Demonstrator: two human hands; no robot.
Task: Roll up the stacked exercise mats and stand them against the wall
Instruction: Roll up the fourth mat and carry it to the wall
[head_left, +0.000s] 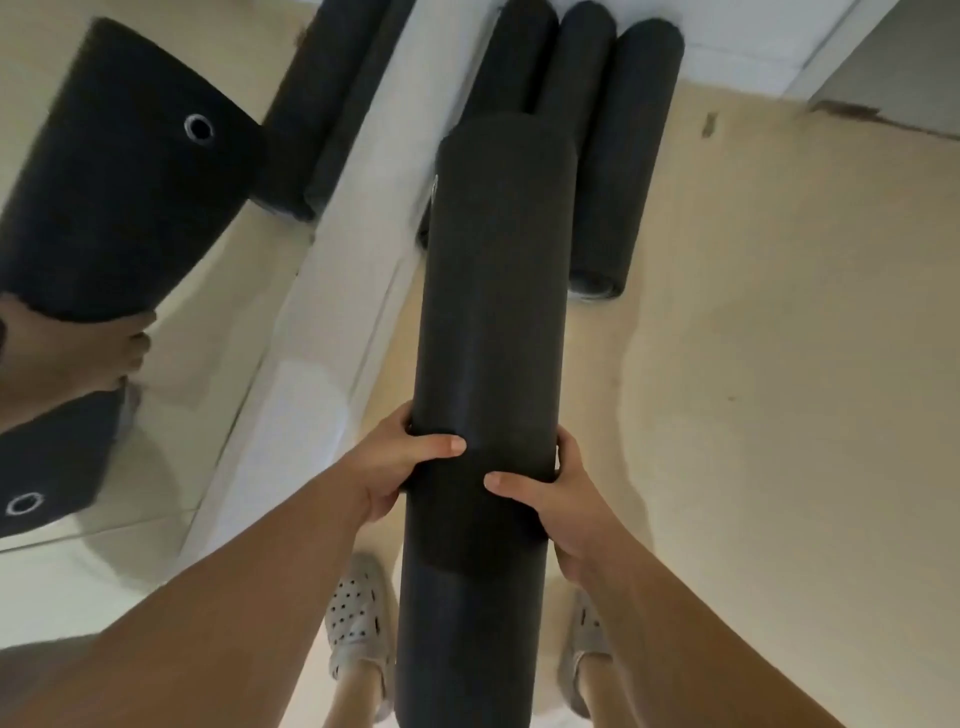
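Observation:
A rolled black exercise mat (493, 312) runs up the middle of the head view, held upright off the floor in front of me. My left hand (400, 462) grips its left side and my right hand (550, 499) grips its right side, thumbs across the front. Three more rolled black mats (623, 156) stand side by side against the white wall (727, 47) just beyond the held roll. The held mat's far end hides the lower part of two of them.
A mirror (171, 395) in a white frame (343, 291) fills the left side and reflects the mats and a hand. Beige floor (779, 364) spreads to the right. My two white perforated shoes (358, 623) stand beneath the roll.

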